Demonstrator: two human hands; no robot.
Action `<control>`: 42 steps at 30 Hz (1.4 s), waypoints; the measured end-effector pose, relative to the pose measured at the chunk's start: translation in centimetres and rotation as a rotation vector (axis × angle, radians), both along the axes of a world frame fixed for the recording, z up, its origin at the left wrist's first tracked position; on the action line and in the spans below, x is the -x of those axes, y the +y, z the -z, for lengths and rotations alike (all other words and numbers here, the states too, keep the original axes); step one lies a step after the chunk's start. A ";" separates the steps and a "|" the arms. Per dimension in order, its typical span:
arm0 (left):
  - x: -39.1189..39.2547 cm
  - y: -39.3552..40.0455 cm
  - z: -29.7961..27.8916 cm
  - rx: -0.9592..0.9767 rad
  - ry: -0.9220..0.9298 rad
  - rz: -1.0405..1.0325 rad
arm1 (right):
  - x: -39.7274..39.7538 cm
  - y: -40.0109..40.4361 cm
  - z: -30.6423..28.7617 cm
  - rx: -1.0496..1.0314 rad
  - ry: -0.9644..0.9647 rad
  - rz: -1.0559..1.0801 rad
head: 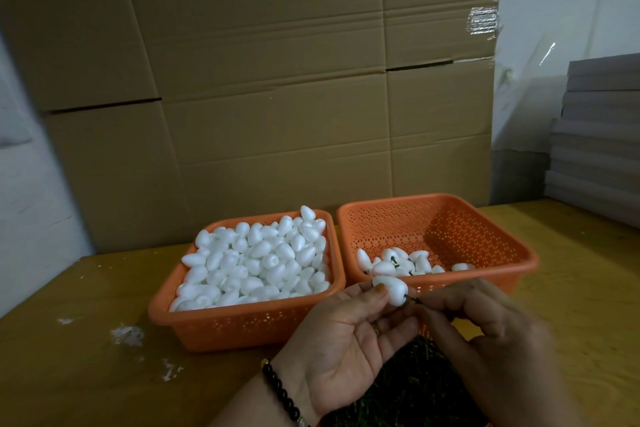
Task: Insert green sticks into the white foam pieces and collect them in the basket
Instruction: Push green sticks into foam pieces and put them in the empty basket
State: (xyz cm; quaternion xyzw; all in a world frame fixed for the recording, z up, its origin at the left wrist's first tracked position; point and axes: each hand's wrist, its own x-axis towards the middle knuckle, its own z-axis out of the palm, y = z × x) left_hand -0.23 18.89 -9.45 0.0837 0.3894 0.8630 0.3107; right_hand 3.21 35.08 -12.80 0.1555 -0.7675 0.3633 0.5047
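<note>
At your 12 o'clock the cardboard boxes (pixel 270 80) wall off everything behind both baskets. The right orange basket (pixel 519 265) lies mostly open from above; the left orange basket (pixel 242 326) is heaped with foam pieces (pixel 256 260). Bare wooden table (pixel 69 357) gives you room at 9 o'clock.

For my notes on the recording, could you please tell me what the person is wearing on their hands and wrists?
Both hands are bare, without gloves. The left hand has a bracelet of round black beads on its wrist, and something small and gold-coloured, possibly a ring, on one of its fingers. The right hand shows no jewellery; a sliver of red at its wrist is too small to identify.
</note>
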 end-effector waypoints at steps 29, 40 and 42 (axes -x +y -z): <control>-0.4 0.2 -0.3 0.027 0.027 -0.011 | -0.7 0.0 -0.4 0.067 -0.112 -0.029; -0.5 0.2 -0.5 0.055 0.045 -0.019 | -0.5 0.0 -0.3 -0.017 -0.062 0.002; -0.6 0.3 -0.5 0.061 0.043 -0.027 | -0.5 0.0 -0.3 -0.020 -0.066 -0.002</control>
